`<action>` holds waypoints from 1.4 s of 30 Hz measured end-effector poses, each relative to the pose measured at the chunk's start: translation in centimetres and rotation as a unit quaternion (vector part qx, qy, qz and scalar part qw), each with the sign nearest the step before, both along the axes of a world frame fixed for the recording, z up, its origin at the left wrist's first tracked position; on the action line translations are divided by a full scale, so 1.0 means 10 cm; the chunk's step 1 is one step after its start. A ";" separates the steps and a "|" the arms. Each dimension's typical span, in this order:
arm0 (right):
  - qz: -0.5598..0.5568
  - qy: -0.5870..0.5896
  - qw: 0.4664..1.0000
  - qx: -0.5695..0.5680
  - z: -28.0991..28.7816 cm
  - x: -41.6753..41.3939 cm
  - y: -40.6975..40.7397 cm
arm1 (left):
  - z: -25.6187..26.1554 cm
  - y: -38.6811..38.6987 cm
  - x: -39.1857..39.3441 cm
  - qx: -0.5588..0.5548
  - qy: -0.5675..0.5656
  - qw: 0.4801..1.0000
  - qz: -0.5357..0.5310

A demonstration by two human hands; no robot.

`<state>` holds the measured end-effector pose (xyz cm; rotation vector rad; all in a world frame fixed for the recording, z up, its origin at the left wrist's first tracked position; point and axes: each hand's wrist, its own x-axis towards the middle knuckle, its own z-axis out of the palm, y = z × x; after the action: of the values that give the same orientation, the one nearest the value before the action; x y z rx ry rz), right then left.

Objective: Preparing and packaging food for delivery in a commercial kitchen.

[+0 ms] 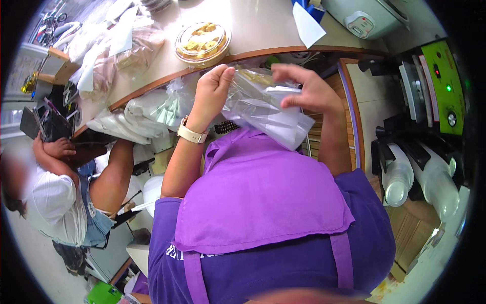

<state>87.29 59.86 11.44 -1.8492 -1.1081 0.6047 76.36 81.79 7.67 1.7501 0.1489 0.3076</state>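
Observation:
A clear plastic bag hangs from my left hand, which pinches its upper edge between thumb and curled fingers. A yellowish thing shows through the bag's upper part. My right hand, blurred, is at the bag's right side with thumb and fingers apart. A flat white item lies between them; whether the hand grips it or it lies in the bag is unclear. On the counter, just beyond my left hand, stands a round clear-lidded container of yellow food pieces.
Filled plastic bags lie at the counter's left, and white plastic bags hang below its edge. A rice cooker stands back right. Cup dispensers and a green control panel are at right. Another person sits at left.

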 end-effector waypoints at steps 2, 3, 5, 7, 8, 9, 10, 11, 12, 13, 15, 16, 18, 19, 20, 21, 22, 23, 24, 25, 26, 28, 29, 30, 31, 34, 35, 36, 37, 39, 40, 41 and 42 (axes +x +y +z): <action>-0.054 0.026 0.995 0.076 0.06 0.02 0.11 | 0.23 -0.12 0.10 0.116 -0.023 0.993 -0.002; -0.059 0.099 0.990 0.081 0.09 0.01 0.20 | 0.28 -0.14 0.12 0.117 -0.026 0.993 -0.005; -0.062 0.106 0.991 0.050 0.13 -0.05 0.29 | 0.33 -0.17 0.18 0.243 -0.073 0.967 -0.027; -0.060 0.115 0.991 0.021 0.13 -0.06 0.32 | 0.34 -0.18 0.24 0.290 -0.114 0.950 -0.031; -0.097 0.136 0.985 0.046 0.08 -0.06 0.32 | 0.34 -0.18 0.27 0.335 -0.151 0.930 -0.031; -0.132 0.157 0.976 0.070 0.06 -0.06 0.33 | 0.33 -0.18 0.31 0.335 -0.152 0.929 -0.031; -0.153 0.150 0.975 0.062 0.08 -0.08 0.33 | 0.31 -0.17 0.36 0.362 -0.198 0.911 -0.005; -0.152 0.149 0.975 0.062 0.08 -0.08 0.33 | 0.30 -0.16 0.38 0.388 -0.244 0.889 0.021; -0.172 0.176 0.967 0.071 0.07 -0.07 0.32 | 0.31 -0.18 0.38 0.388 -0.244 0.889 0.020; -0.191 0.202 0.957 0.079 0.06 -0.06 0.30 | 0.31 -0.21 0.34 0.367 -0.259 0.888 0.099; -0.194 0.244 0.939 0.143 -0.07 -0.05 0.26 | 0.31 -0.31 0.23 0.345 -0.273 0.880 0.177; -0.196 0.285 0.915 0.206 -0.14 -0.05 0.25 | 0.28 -0.37 0.14 0.270 -0.161 0.945 0.097; -0.203 0.316 0.899 0.226 -0.24 -0.11 0.26 | 0.22 -0.46 0.07 0.171 -0.041 0.984 -0.003; -0.210 0.346 0.880 0.246 -0.27 -0.14 0.28 | 0.20 -0.49 0.08 0.170 -0.041 0.985 -0.001; -0.194 0.369 0.871 0.260 -0.29 -0.15 0.30 | 0.18 -0.50 0.09 0.146 -0.038 0.989 -0.011; -0.195 0.369 0.871 0.260 -0.32 -0.16 0.32 | 0.17 -0.51 0.10 0.121 -0.034 0.992 -0.022; -0.198 0.388 0.861 0.264 -0.34 -0.17 0.34 | 0.19 -0.52 0.11 0.121 -0.029 0.992 -0.024; -0.201 0.406 0.850 0.268 -0.37 -0.17 0.34 | 0.19 -0.51 0.12 0.121 -0.029 0.992 -0.025; -0.183 0.422 0.845 0.272 -0.40 -0.16 0.33 | 0.18 -0.50 0.12 0.113 -0.026 0.993 -0.029; -0.183 0.422 0.845 0.272 -0.41 -0.16 0.33 | 0.17 -0.49 0.13 0.105 -0.023 0.994 -0.034; -0.179 0.425 0.842 0.279 -0.42 -0.16 0.33 | 0.15 -0.48 0.15 0.105 -0.023 0.994 -0.034; -0.172 0.429 0.840 0.285 -0.41 -0.17 0.34 | 0.10 -0.46 0.19 0.021 0.014 0.996 -0.082; -0.149 0.483 0.814 0.288 -0.38 -0.17 0.34 | 0.11 -0.48 0.19 0.022 0.014 0.996 -0.080; -0.124 0.534 0.785 0.288 -0.35 -0.17 0.35 | 0.13 -0.52 0.19 -0.035 0.000 0.994 -0.100; -0.120 0.535 0.786 0.286 -0.32 -0.16 0.33 | 0.14 -0.52 0.19 -0.091 -0.015 0.989 -0.118; -0.145 0.670 0.612 0.395 -0.29 0.01 0.04 | 0.05 -0.27 0.16 0.138 -0.071 0.988 -0.010; -0.044 0.709 0.516 0.479 -0.30 0.15 -0.14 | 0.06 -0.13 0.12 0.241 -0.070 0.965 0.077; -0.101 0.663 0.562 0.484 -0.13 0.23 -0.38 | -0.03 0.15 0.04 0.274 -0.047 0.952 0.130; -0.159 0.610 0.603 0.489 0.08 0.23 -0.55 | -0.10 0.34 -0.02 0.305 -0.025 0.935 0.178; -0.091 0.548 0.679 0.479 0.16 0.13 -0.47 | -0.08 0.32 -0.11 0.307 0.046 0.936 0.163; -0.030 0.478 0.747 0.462 0.19 0.07 -0.40 | 0.01 0.24 -0.15 0.303 0.120 0.934 0.144; -0.084 0.361 0.817 0.441 0.22 -0.06 -0.27 | 0.15 0.12 -0.18 0.351 0.009 0.926 0.136; -0.103 0.309 0.887 0.328 0.35 -0.18 -0.22 | 0.44 -0.06 -0.18 0.392 -0.100 0.905 0.127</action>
<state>85.46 57.67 14.94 -1.0464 -0.5660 0.5462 74.55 81.17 12.11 2.4836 0.1085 0.8226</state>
